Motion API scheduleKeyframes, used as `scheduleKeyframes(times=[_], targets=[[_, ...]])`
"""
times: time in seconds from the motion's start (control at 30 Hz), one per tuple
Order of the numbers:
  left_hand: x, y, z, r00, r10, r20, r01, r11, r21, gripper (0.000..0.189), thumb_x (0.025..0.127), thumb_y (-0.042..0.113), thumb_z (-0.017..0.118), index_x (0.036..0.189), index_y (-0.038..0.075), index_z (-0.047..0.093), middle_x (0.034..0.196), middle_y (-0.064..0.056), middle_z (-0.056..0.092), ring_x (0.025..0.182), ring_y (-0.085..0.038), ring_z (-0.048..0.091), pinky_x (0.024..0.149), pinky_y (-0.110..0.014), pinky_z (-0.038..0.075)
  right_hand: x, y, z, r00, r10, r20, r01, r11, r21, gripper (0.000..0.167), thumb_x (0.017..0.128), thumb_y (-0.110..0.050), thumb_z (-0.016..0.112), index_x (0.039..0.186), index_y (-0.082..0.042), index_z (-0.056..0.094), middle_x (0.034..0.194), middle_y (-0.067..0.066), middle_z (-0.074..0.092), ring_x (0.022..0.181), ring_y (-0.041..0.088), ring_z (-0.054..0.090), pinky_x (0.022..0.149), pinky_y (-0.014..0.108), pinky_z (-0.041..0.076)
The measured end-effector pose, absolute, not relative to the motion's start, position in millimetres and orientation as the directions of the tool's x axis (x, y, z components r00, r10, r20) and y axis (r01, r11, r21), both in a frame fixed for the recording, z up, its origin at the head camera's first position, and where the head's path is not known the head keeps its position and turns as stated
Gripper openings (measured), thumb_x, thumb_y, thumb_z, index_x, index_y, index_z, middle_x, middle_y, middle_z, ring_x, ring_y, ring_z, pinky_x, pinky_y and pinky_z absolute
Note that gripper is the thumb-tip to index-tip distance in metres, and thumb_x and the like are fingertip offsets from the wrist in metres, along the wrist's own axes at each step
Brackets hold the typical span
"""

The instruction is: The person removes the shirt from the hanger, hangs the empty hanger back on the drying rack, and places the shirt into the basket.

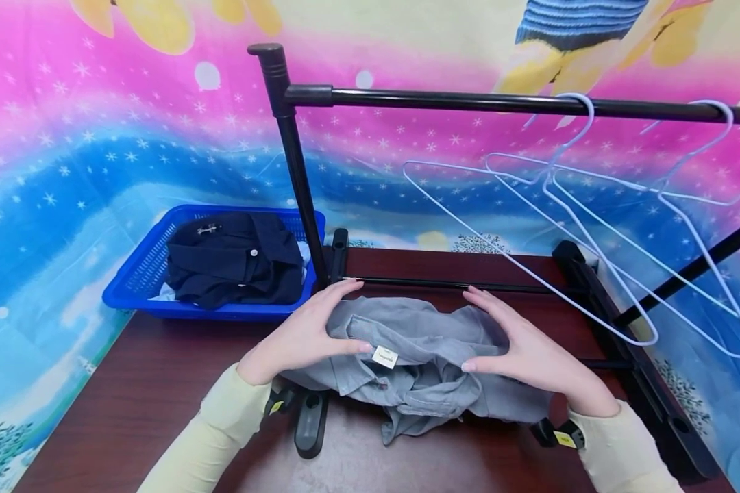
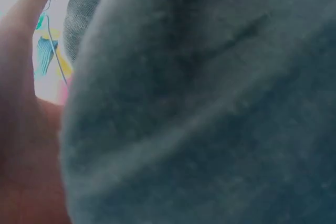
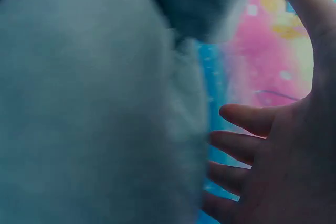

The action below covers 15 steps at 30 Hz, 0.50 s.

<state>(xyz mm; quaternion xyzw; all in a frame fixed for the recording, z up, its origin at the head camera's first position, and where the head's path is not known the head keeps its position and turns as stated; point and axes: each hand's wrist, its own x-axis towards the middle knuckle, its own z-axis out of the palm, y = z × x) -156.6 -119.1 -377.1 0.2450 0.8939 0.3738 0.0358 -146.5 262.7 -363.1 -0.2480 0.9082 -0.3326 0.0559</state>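
A grey collared garment, seemingly a shirt (image 1: 432,335), lies bunched on the dark red table, its pale collar label (image 1: 385,357) facing up. On its left side is my left hand (image 1: 311,335), thumb and fingers spread, the thumb tip by the label. My right hand (image 1: 524,346) is at the right side with its fingers extended and thumb apart. In the right wrist view the fingers (image 3: 236,145) look straight beside the grey cloth. Cloth fills most of the left wrist view, where only the thumb (image 2: 26,14) and part of the palm show.
A blue basket (image 1: 222,313) at the left holds a folded navy garment (image 1: 234,257). A black garment rack (image 1: 469,101) stands over the table, with several pale wire hangers (image 1: 570,147) at its right. Its foot (image 1: 311,424) rests near the left forearm.
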Motion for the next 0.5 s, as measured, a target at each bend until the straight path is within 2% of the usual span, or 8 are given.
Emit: scheduleKeyframes(times=[0.3,0.4,0.5], targets=[[-158,-123,-390,-0.828,0.560,0.027,0.476,0.676,0.563,0.127,0.060,0.086,0.075,0.162,0.027,0.029,0.165,-0.001,0.027,0.149,-0.025,0.025,0.115,-0.054,0.028,-144,261,-384,-0.885,-0.460,-0.068,-0.323,0.714,-0.621,0.104,0.081,-0.059,0.080,0.162,-0.021,0.026,0.166,0.014,0.020,0.149,0.042,0.018,0.106,0.073,0.027],[-159,-124,-393,-0.809,0.588,0.018,0.509,0.684,0.523,0.131,0.058,0.083,0.079,0.162,0.025,0.028,0.165,-0.005,0.026,0.149,-0.029,0.024,0.115,-0.054,0.028,-144,262,-388,-0.882,-0.459,-0.105,-0.301,0.722,-0.623,0.108,0.080,-0.059,0.081,0.162,-0.016,0.026,0.164,0.016,0.023,0.147,0.042,0.024,0.107,0.070,0.030],[-160,-124,-395,-0.811,0.585,0.017,0.512,0.693,0.507,0.133,0.058,0.075,0.086,0.162,0.018,0.027,0.163,-0.009,0.030,0.147,-0.032,0.027,0.114,-0.054,0.029,-143,262,-392,-0.872,-0.468,-0.143,-0.286,0.725,-0.627,0.113,0.077,-0.060,0.083,0.162,-0.013,0.024,0.162,0.015,0.027,0.144,0.039,0.031,0.106,0.066,0.033]])
